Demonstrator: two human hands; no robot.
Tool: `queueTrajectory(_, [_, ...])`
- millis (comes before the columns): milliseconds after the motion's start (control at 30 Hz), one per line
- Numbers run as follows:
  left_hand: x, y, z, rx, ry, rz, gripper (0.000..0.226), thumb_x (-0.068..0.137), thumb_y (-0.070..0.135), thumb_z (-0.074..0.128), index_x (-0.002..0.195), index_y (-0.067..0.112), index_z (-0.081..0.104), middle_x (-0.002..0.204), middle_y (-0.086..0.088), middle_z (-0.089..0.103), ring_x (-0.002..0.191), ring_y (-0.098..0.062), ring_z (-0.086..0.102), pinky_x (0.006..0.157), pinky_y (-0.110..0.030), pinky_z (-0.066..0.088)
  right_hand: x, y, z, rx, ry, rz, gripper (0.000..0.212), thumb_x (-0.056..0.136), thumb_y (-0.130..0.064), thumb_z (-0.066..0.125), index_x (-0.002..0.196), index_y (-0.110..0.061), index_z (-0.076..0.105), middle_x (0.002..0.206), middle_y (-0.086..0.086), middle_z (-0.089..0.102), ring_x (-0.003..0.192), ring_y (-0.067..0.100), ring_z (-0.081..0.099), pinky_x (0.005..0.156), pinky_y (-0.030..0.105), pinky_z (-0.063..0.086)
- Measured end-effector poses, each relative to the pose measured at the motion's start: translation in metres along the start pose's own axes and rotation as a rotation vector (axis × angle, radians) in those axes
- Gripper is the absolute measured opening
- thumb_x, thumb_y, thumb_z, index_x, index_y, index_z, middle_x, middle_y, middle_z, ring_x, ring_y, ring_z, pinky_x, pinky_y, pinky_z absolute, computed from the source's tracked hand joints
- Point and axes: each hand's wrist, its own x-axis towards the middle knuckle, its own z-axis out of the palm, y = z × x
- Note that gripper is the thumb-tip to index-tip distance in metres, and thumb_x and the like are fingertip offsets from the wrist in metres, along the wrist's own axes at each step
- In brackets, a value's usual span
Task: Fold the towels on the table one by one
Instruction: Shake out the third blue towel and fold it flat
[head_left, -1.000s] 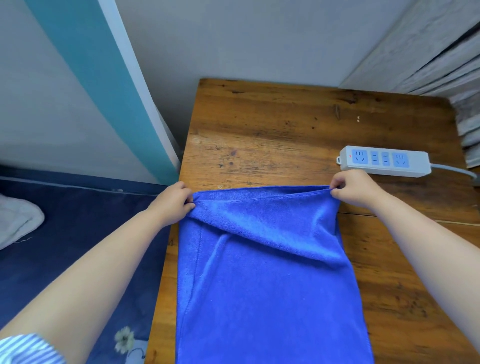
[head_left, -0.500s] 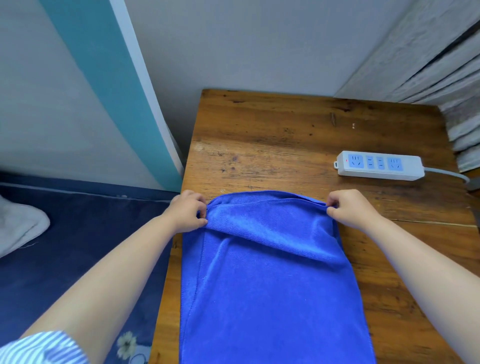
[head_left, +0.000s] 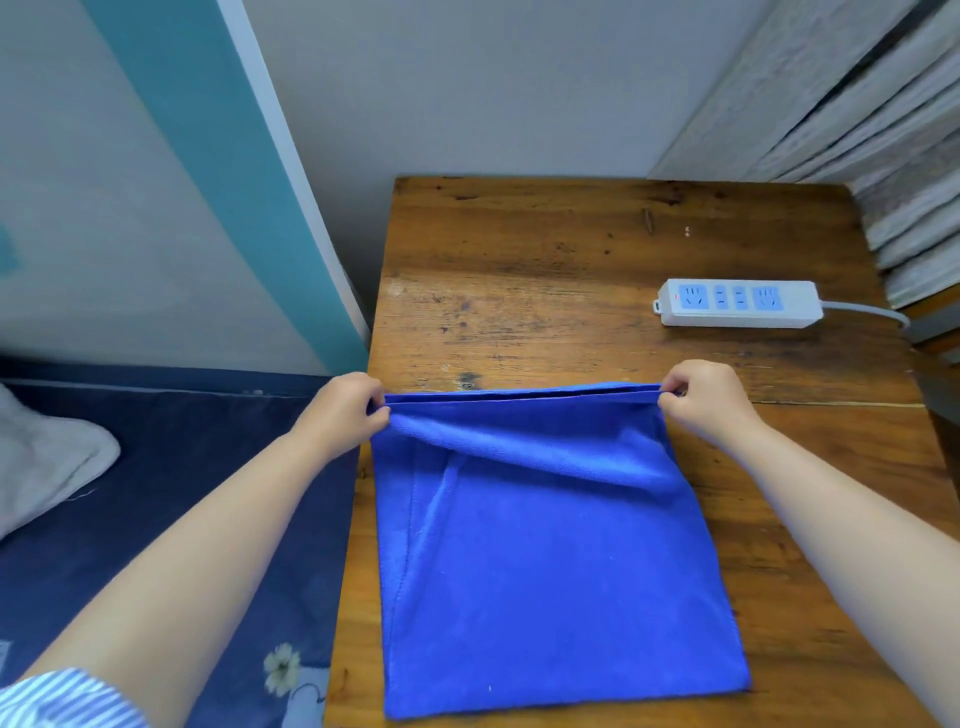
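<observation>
Here, seen from above, a blue towel (head_left: 545, 561) lies on a worn wooden table (head_left: 545, 291), toward its left and near side. The person's two bare arms reach in from the bottom corners.

The left hand (head_left: 340, 413) pinches the towel's far left corner, fingers curled around the cloth. The right hand (head_left: 704, 397) pinches the far right corner in the same way. Between them the far edge is pulled into a taut, straight line, held slightly off the wood, and two layers of hem show there, one on top of the other, so the towel appears already doubled. Just below that edge a loose fold of cloth sags diagonally from upper left to lower right. The rest lies flat, its near edge close to the table's front.

The towel looks soft, light and limp, with a fuzzy nap that should not slip between fingers. It will probably droop wherever it is unsupported, so the corners are the sensible place to hold, keeping the edge stretched while it is carried over. Nothing about it seems fragile.

A white power strip (head_left: 740, 304) with a grey cord rests on the table beyond the right hand, apart from the towel. To the left, lower than the table, is dark blue bedding (head_left: 171, 467).
</observation>
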Motion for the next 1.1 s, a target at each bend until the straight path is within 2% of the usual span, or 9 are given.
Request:
queueTrajectory(133, [-0.011,0.007,-0.020,0.016,0.053,0.024,0.043,0.081,0.003,0.056,0.054,0.023,0.029,0.062,0.005,0.037,0.069,-0.020,0.042,0.062,-0.025,0.029,-0.009,-0.011,-0.017,0.039,0.095,0.010,0.008,0.073,-0.002,0.060,0.067,0.002,0.064,0.076,0.016,0.064,0.071,0.021,0.049,0.062,0.026,0.035])
queueTrajectory(267, [-0.016,0.024,-0.047,-0.038,0.072,0.070,0.045,0.077,-0.006,0.052,0.055,0.022,0.025,0.060,0.004,0.035,0.067,-0.023,0.039,0.060,-0.027,0.029,-0.018,-0.024,-0.047,0.083,0.244,0.020,0.015,0.072,-0.001,0.060,0.059,-0.005,0.052,0.067,0.013,0.054,0.068,0.023,0.045,0.054,0.024,0.029])
queueTrajectory(367, [-0.017,0.047,-0.078,-0.067,0.128,0.100,0.037,0.080,-0.007,0.045,0.061,0.021,0.030,0.071,-0.007,0.047,0.070,-0.024,0.040,0.061,-0.028,0.030,-0.030,-0.036,-0.079,0.128,0.408,0.009,0.020,0.070,0.004,0.058,0.057,-0.004,0.045,0.064,0.014,0.046,0.066,0.025,0.041,0.055,0.027,0.025])
queueTrajectory(467, [-0.015,0.081,-0.118,-0.093,0.273,0.156,0.020,0.084,-0.007,0.042,0.089,0.006,0.056,0.096,-0.017,0.059,0.087,-0.029,0.051,0.073,-0.028,0.037,-0.046,-0.048,-0.118,0.171,0.596,0.012,0.012,0.069,0.007,0.056,0.059,0.003,0.050,0.065,0.023,0.050,0.065,0.026,0.042,0.057,0.029,0.029])
queueTrajectory(567, [-0.012,0.115,-0.157,-0.086,0.432,0.211,0.031,0.084,-0.010,0.039,0.109,-0.003,0.057,0.107,-0.019,0.057,0.101,-0.034,0.053,0.084,-0.031,0.039,-0.052,-0.060,-0.155,0.204,0.699,0.009,0.002,0.071,0.007,0.052,0.070,0.009,0.052,0.073,0.028,0.057,0.070,0.035,0.049,0.061,0.037,0.037])
queueTrajectory(767, [-0.016,0.157,-0.227,-0.037,0.722,0.213,0.034,0.083,-0.012,0.038,0.111,-0.004,0.057,0.110,-0.022,0.050,0.097,-0.037,0.051,0.082,-0.040,0.042,-0.059,-0.080,-0.225,0.241,0.861,-0.067,0.036,0.076,0.016,0.039,0.106,0.012,0.059,0.109,0.032,0.056,0.106,0.042,0.049,0.089,0.039,0.036])
queueTrajectory(900, [-0.020,0.178,-0.254,-0.021,0.932,0.202,0.027,0.088,-0.005,0.041,0.109,-0.005,0.056,0.104,-0.024,0.059,0.095,-0.038,0.055,0.075,-0.043,0.041,-0.067,-0.099,-0.260,0.329,1.081,-0.074,0.034,0.079,0.016,0.039,0.102,0.010,0.064,0.107,0.033,0.055,0.104,0.044,0.050,0.088,0.039,0.036])
queueTrajectory(1000, [-0.025,0.186,-0.273,-0.137,1.107,0.268,0.022,0.088,-0.004,0.045,0.106,-0.010,0.057,0.103,-0.029,0.060,0.093,-0.043,0.057,0.072,-0.047,0.044,-0.073,-0.112,-0.283,0.433,1.254,-0.110,0.031,0.082,0.011,0.038,0.101,0.009,0.063,0.107,0.033,0.054,0.101,0.044,0.051,0.084,0.037,0.035])
queueTrajectory(1100, [-0.027,0.191,-0.285,-0.113,1.090,0.327,0.021,0.089,-0.002,0.044,0.105,-0.008,0.056,0.104,-0.028,0.060,0.093,-0.044,0.058,0.072,-0.045,0.045,-0.074,-0.117,-0.295,0.457,1.353,-0.141,0.031,0.082,0.006,0.036,0.096,0.012,0.063,0.103,0.036,0.055,0.099,0.046,0.051,0.085,0.035,0.030])
